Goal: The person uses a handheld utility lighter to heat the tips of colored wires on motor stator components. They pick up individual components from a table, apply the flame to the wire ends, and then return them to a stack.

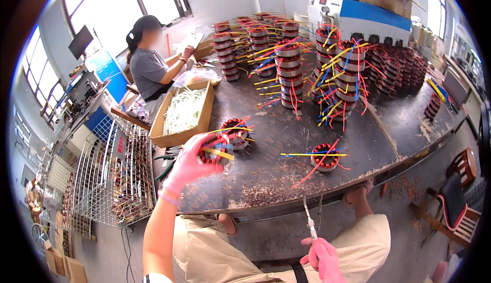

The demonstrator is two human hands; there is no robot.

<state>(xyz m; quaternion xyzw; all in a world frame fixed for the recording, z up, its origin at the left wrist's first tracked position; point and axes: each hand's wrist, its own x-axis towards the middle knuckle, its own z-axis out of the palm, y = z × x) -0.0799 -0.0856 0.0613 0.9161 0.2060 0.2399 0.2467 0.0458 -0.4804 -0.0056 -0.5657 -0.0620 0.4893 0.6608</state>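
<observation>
My left hand (185, 169), in a pink glove, grips a motor stator (210, 155) with yellow and blue leads above the near left of the table. Right behind it stands another stator (238, 135) with red and yellow wires. Low at the right, my gloved right hand (325, 258) is closed round a slim metal tool (311, 225) with a thin, bent tip. That tip reaches up to the table's front edge. A third stator (325, 165) lies on the table beyond the tool, its red, yellow and blue wires spread sideways.
Tall stacks of wired stators (290, 73) fill the back of the dark worktable (276, 180). A cardboard box (185, 138) of pale strips and green-handled pliers (164, 168) are at the left. A co-worker (151, 65) sits beyond the box. Wire baskets (110, 180) stand left; a chair (452, 201) right.
</observation>
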